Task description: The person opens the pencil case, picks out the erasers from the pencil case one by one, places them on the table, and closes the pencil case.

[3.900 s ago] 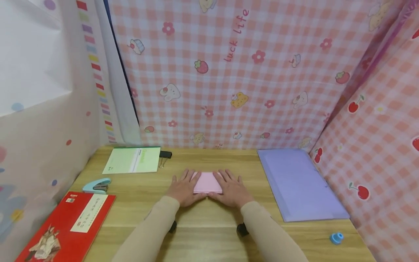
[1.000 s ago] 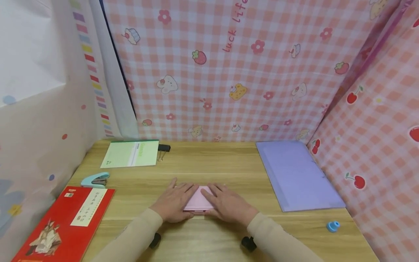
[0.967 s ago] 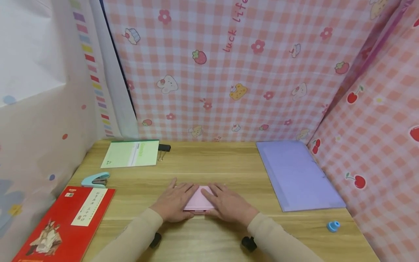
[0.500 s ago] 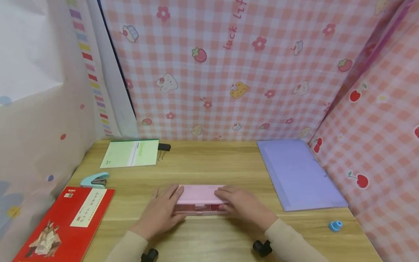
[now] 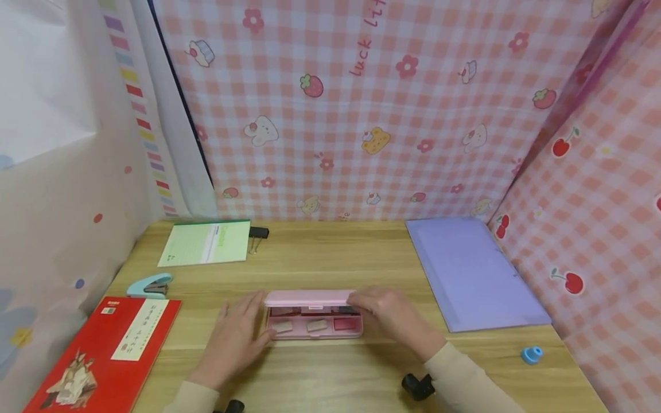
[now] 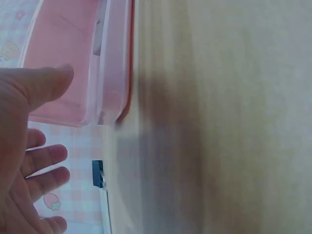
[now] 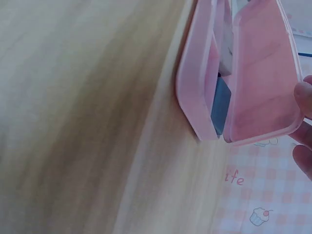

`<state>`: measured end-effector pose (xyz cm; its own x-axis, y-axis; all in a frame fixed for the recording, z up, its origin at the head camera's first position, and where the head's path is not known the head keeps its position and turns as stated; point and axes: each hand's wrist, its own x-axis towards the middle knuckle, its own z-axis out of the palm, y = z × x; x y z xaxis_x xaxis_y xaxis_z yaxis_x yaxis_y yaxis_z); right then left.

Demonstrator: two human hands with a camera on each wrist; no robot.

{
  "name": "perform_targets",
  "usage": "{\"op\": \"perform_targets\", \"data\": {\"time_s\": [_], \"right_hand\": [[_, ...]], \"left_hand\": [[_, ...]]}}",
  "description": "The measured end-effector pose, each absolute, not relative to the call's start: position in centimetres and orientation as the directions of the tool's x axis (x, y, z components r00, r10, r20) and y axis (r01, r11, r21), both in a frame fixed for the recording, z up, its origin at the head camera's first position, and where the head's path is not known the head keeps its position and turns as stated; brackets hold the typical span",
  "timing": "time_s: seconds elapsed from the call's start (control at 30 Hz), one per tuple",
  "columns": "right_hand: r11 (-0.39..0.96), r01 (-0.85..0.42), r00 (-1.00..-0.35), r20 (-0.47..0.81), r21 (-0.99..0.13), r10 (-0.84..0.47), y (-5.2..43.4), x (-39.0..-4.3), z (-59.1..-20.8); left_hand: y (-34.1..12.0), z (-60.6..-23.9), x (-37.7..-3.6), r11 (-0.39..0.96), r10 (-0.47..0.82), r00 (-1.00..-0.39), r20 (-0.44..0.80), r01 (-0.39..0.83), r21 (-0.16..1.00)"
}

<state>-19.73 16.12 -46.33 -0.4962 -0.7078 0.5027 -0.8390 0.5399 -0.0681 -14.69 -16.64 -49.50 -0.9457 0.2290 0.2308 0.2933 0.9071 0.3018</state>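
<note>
A pink pencil case (image 5: 315, 336) stands on the table in the head view, its lid (image 5: 310, 297) raised and tilted back. Two pale erasers (image 5: 317, 325) and a deep pink block (image 5: 345, 324) lie in its front compartment; darker items behind are partly hidden by the lid. My right hand (image 5: 395, 318) pinches the lid's right end, thumb (image 7: 304, 95) on its edge in the right wrist view. At the left end is my left hand (image 5: 232, 338), fingers loosely spread; in the left wrist view its thumb (image 6: 51, 85) overlaps the lid.
A red book (image 5: 98, 350) and light-blue stapler (image 5: 151, 285) lie left. Behind them are a green notebook (image 5: 206, 243) and black binder clip (image 5: 259, 232). A purple folder (image 5: 472, 275) and small blue object (image 5: 531, 355) lie right. Patterned cloth (image 5: 330, 115) hangs behind the table.
Both hands lay over the closed pencil case, then moved apart to its ends. The lid has swung up and back, showing the inside, with the right hand at its edge.
</note>
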Motion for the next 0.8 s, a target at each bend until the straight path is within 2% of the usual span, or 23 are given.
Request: {"op": "perform_targets", "data": {"time_s": [0.2, 0.33, 0.47, 0.6, 0.7, 0.8], "right_hand": [[0.556, -0.826, -0.507, 0.549, -0.089, -0.664, 16.0, -20.9, -45.8], [0.598, -0.801, -0.499, 0.548, 0.004, -0.672, 15.8, -21.8, -45.6], [0.64, -0.759, -0.515, 0.489, 0.123, -0.704, 15.7, -22.6, -45.6], [0.695, -0.704, -0.613, 0.368, 0.145, -0.699, 15.7, -23.2, -46.0], [0.745, -0.659, -0.709, 0.246, 0.101, -0.661, 15.5, -23.7, -46.7], [0.782, -0.622, -0.767, 0.164, 0.043, -0.62, 15.4, -24.1, -47.2]], "left_hand": [[-16.4, -50.0, -15.0, 0.904, 0.22, -0.948, 0.228, 0.286, 0.318], [-16.0, -50.2, -15.5, 0.9, 0.247, -0.941, 0.231, 0.311, 0.305], [-15.6, -50.5, -16.2, 0.888, 0.275, -0.933, 0.23, 0.338, 0.31], [-15.3, -50.9, -16.8, 0.884, 0.288, -0.936, 0.204, 0.341, 0.319], [-15.1, -51.1, -17.2, 0.887, 0.292, -0.939, 0.18, 0.336, 0.315], [-15.0, -51.2, -17.4, 0.893, 0.293, -0.944, 0.152, 0.327, 0.309]]}}
